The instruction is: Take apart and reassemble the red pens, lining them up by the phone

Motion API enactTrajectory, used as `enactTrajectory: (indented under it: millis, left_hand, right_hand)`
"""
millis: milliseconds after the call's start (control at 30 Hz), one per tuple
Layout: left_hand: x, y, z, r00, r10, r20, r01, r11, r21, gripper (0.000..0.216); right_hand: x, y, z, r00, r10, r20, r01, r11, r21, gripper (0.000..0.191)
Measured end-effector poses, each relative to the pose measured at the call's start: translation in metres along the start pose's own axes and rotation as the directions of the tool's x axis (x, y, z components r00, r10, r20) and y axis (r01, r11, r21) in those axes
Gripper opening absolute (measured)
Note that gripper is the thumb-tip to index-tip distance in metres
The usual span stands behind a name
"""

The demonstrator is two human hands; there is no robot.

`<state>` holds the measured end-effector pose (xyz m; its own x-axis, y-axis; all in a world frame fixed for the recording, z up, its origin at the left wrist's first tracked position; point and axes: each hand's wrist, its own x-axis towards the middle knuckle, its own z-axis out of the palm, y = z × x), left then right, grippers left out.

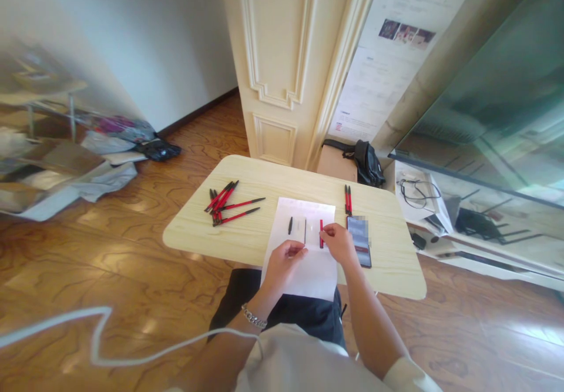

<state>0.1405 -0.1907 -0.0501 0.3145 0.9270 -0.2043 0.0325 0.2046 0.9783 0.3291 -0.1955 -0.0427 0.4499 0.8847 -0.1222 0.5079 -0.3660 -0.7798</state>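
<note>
On a sheet of white paper [282, 221], a red pen barrel [321, 240] lies upright in my view. My right hand [338, 241] has its thumb and fingers closed on the barrel. My left hand [282, 265] hovers over the paper with loosely curled fingers, thumb and forefinger slightly apart and nothing visible between them. Just beyond its fingertips is a thin dark pen refill [305, 230]. Left of the refill rests a short black pen part [290, 225]. A faint small piece between refill and barrel is too small to make out.
Several red and black pens [224, 201] lie piled at the table's left. Two more pens [348, 199] lie side by side at the right, above a phone [359, 242]. The pale table [247, 174] has rounded corners. A white cable [176, 342] crosses my left arm.
</note>
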Motion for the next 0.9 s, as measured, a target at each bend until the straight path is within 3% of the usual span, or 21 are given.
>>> enactTrajectory:
  millis: [100, 233, 400, 600, 900]
  left_hand:
    - [-0.004, 0.003, -0.008, 0.999, 0.053, 0.001, -0.053, 0.995, 0.08, 0.024]
    - [-0.009, 0.009, -0.02, 0.988, 0.152, 0.011, -0.151, 0.967, 0.205, 0.019]
    - [-0.007, 0.001, -0.034, 0.952, 0.304, 0.039, -0.285, 0.835, 0.47, 0.011]
    - [-0.007, -0.011, -0.04, 0.921, 0.364, 0.141, -0.362, 0.66, 0.659, 0.008]
    - [-0.001, -0.013, -0.032, 0.908, 0.383, 0.172, -0.389, 0.615, 0.686, 0.007]
  right_hand:
    - [0.004, -0.004, 0.003, 1.0, -0.03, -0.008, 0.028, 0.982, -0.185, 0.016]
    - [0.0, -0.009, 0.008, 0.998, -0.063, -0.009, 0.058, 0.957, -0.286, 0.017]
    - [0.001, -0.004, 0.009, 0.998, -0.062, -0.015, 0.053, 0.942, -0.332, 0.018]
    - [0.003, 0.001, 0.01, 0.998, -0.056, -0.036, 0.041, 0.943, -0.331, 0.018]
    - [-0.007, -0.005, -0.001, 0.992, -0.052, -0.118, 0.03, 0.983, -0.183, 0.017]
